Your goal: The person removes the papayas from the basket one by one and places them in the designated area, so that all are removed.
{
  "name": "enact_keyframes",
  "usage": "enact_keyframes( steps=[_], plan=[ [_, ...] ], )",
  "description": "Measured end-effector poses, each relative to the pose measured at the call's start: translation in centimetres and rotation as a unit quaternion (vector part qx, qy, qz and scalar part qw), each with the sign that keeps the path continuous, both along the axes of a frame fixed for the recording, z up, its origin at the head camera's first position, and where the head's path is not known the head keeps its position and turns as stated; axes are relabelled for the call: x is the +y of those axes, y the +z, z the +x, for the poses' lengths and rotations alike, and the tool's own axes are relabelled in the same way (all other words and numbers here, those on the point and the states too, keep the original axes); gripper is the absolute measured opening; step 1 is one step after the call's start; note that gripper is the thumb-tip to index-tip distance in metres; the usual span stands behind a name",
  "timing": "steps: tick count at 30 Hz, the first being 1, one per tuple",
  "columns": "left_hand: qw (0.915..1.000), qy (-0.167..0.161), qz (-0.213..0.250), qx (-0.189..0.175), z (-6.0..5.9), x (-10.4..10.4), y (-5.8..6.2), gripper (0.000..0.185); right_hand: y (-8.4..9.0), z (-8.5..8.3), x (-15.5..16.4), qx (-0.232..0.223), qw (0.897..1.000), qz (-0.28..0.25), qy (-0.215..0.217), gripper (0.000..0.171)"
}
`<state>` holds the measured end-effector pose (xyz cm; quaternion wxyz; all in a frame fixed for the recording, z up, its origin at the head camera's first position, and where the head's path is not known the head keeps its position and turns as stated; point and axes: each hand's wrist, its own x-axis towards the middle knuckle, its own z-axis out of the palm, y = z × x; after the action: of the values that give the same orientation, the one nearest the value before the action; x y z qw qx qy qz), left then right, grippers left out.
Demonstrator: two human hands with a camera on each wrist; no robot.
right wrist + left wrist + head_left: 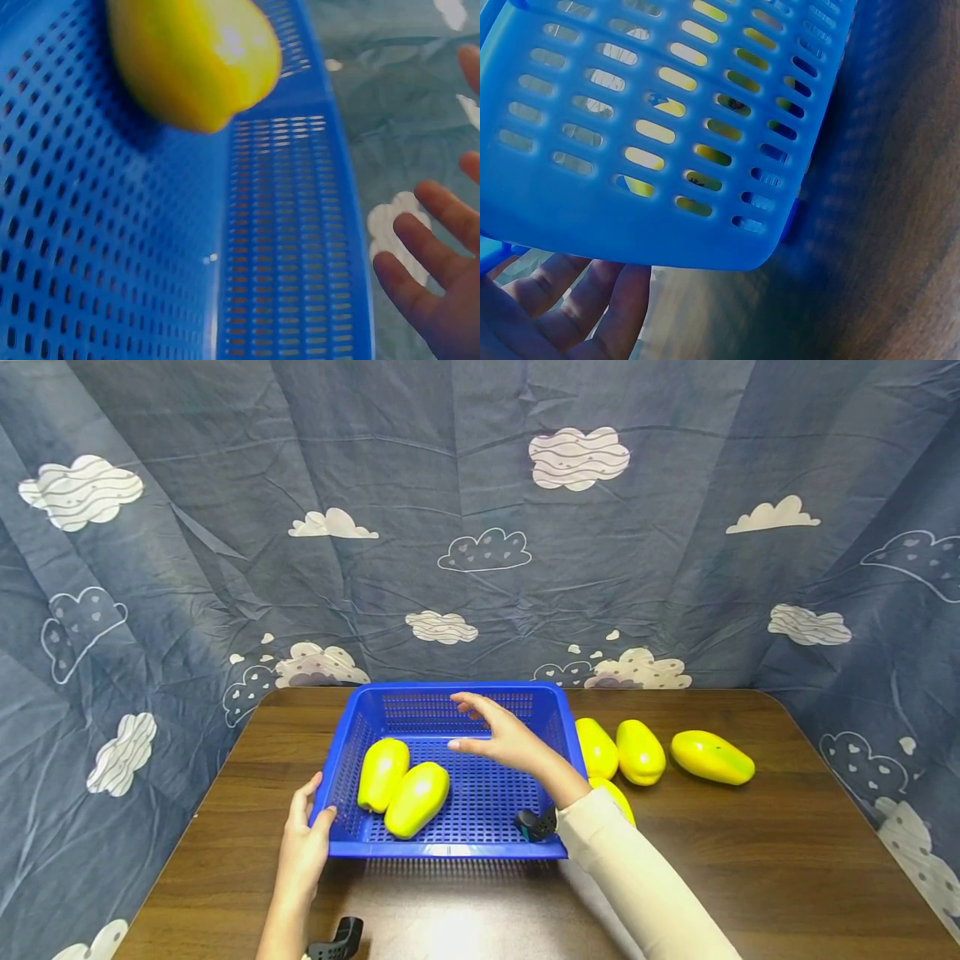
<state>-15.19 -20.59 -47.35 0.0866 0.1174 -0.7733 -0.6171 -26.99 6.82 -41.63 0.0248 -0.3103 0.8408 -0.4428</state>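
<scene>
Nearest, we see the left hand pinching the left rim of the blue basket on the wooden table. Inside lie two yellow fruits, side by side. Above the basket, the right hand has its fingers spread. Four more fruits lie to the right; behind, we see a cloud-patterned curtain.
</scene>
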Motion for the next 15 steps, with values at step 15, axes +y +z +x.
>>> enact_keyframes(
  steps=[15],
  plan=[
    [0.9999,-0.005,0.009,0.009,0.0,-0.1,0.0,0.050,-2.5,-0.9,-2.6,-0.057,0.986,0.043,0.151,0.071]
  ],
)
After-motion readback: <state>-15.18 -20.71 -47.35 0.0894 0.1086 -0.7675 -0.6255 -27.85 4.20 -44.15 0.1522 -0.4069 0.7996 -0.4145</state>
